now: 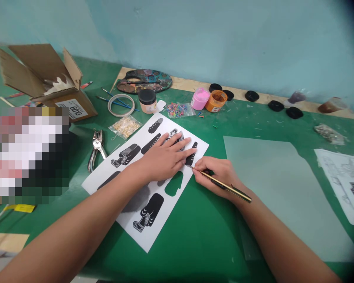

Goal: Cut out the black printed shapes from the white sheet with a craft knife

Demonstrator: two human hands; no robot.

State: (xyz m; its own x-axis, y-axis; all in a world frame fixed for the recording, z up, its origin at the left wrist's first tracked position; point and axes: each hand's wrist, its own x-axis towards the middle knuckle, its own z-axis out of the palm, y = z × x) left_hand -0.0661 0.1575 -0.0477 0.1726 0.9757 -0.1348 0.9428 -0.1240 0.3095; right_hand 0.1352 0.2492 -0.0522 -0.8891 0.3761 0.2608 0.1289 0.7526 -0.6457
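Observation:
A white sheet (126, 226) printed with several black shapes lies on the green cutting mat (200, 232). One shape-sized hole is cut out of it near the middle. My left hand (165, 157) lies flat on the sheet with fingers spread, pressing it down. My right hand (216, 173) is closed round a thin black-and-gold craft knife (224, 186). Its tip touches the sheet's right edge beside a black shape, just below my left fingertips.
An open cardboard box (47, 78), punch pliers (96, 148), a tape roll (120, 105), a bag of gold rings (125, 126), a paint palette (144, 80) and paint jars (215, 101) stand behind the sheet. A pale sheet (280, 188) and another printed page (345, 177) lie to the right.

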